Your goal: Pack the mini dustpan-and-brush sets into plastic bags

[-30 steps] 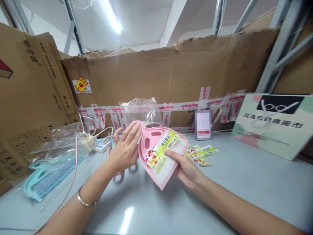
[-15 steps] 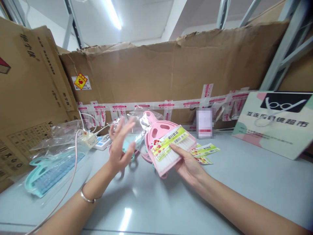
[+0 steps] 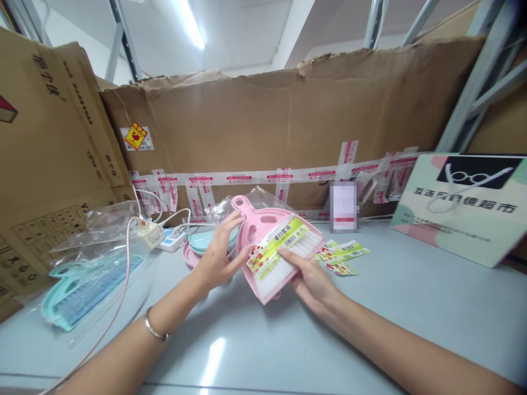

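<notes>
A pink dustpan point(image 3: 251, 219) is held tilted above the table, its handle loop pointing up and left. Across it lies a brush with white bristles point(image 3: 288, 263), under a green-yellow printed card label point(image 3: 275, 248). My right hand point(image 3: 310, 280) grips the lower right side, thumb on the bristles and fingers underneath. At the left edge of the dustpan is my left hand point(image 3: 222, 252), its fingers stretched out and the thumb apart, by the rim; whether it touches is unclear. Behind that hand, teal and pink dustpans point(image 3: 197, 241) lie partly hidden.
A bagged teal dustpan with a blue brush point(image 3: 90, 291) lies at left, with a cable point(image 3: 127, 274) running past it. Loose card labels point(image 3: 343, 252) are on the right. Clear plastic film point(image 3: 259, 197), a power strip point(image 3: 173, 240), a sign board point(image 3: 461, 208) and large cartons point(image 3: 247, 120) stand around.
My left hand has come down and right from the air to the dustpan's left edge. The dustpan has shifted slightly left in my right hand, and the plastic film now lies behind it.
</notes>
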A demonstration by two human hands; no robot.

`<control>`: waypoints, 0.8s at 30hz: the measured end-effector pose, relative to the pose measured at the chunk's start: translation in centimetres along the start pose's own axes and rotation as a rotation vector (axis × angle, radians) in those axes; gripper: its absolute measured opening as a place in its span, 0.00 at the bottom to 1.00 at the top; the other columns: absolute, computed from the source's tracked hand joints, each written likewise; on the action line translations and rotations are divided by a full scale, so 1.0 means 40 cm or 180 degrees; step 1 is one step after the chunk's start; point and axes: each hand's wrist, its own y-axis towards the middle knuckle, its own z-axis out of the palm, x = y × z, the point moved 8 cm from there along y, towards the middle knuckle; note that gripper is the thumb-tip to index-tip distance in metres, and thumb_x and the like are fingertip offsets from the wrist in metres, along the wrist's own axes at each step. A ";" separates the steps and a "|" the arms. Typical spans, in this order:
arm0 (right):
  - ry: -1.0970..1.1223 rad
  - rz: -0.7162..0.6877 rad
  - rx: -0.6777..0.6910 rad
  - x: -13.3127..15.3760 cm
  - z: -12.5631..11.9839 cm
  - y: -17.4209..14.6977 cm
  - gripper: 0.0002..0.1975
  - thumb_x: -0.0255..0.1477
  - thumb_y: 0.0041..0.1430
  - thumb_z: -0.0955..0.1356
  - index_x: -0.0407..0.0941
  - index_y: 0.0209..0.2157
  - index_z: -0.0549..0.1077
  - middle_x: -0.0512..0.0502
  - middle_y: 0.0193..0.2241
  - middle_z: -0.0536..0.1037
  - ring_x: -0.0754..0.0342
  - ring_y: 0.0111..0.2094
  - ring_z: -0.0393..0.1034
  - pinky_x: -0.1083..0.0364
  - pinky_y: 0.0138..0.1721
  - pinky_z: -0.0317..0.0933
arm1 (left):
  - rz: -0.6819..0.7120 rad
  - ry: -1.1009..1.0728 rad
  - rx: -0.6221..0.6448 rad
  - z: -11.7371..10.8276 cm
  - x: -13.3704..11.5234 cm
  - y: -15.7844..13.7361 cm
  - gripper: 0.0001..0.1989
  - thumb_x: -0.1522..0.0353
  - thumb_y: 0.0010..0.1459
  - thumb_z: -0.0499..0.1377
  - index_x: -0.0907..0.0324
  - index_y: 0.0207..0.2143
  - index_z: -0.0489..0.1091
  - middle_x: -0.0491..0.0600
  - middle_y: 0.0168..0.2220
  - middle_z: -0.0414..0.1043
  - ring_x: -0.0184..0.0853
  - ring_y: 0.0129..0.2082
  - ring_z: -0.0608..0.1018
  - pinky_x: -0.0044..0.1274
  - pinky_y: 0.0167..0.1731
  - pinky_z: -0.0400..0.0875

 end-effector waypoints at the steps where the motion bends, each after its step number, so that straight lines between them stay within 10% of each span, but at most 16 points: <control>1: -0.0043 0.0062 0.0086 -0.008 0.004 -0.002 0.18 0.22 0.43 0.72 0.42 0.40 0.70 0.46 0.32 0.79 0.51 0.30 0.74 0.55 0.26 0.69 | 0.0209 -0.0087 0.0077 0.006 -0.013 -0.002 0.27 0.71 0.55 0.55 0.59 0.56 0.50 0.60 0.58 0.53 0.43 0.59 0.57 0.38 0.55 0.55; 6: 0.0007 0.0239 0.0115 -0.022 0.010 -0.007 0.14 0.24 0.46 0.71 0.41 0.38 0.70 0.44 0.30 0.79 0.51 0.25 0.73 0.56 0.19 0.67 | 0.0588 0.0035 -0.0597 -0.052 -0.032 -0.005 0.37 0.71 0.50 0.59 0.55 0.59 0.43 0.57 0.61 0.44 0.47 0.62 0.48 0.43 0.58 0.47; 10: 0.0415 0.0018 -0.0270 0.008 -0.005 -0.006 0.19 0.19 0.46 0.70 0.43 0.42 0.69 0.47 0.33 0.79 0.53 0.33 0.74 0.55 0.31 0.71 | -0.0904 -0.0757 -0.1823 -0.118 0.057 -0.024 0.37 0.64 0.50 0.60 0.48 0.58 0.43 0.52 0.63 0.36 0.45 0.62 0.47 0.40 0.58 0.47; 15: 0.0311 -0.0123 -0.0064 0.013 0.011 -0.012 0.23 0.22 0.43 0.72 0.44 0.44 0.68 0.47 0.34 0.79 0.52 0.34 0.74 0.56 0.28 0.70 | -0.3128 -0.3130 -0.0288 0.096 0.076 -0.072 0.29 0.60 0.52 0.58 0.56 0.54 0.54 0.59 0.54 0.60 0.47 0.51 0.68 0.37 0.44 0.69; 24: -0.0672 -0.0622 -0.0430 0.080 -0.040 0.020 0.22 0.32 0.42 0.73 0.45 0.41 0.71 0.48 0.37 0.78 0.53 0.35 0.72 0.58 0.31 0.67 | -0.2866 -0.3605 0.0140 0.138 0.056 -0.072 0.24 0.67 0.45 0.65 0.61 0.46 0.63 0.54 0.44 0.73 0.41 0.41 0.76 0.29 0.40 0.71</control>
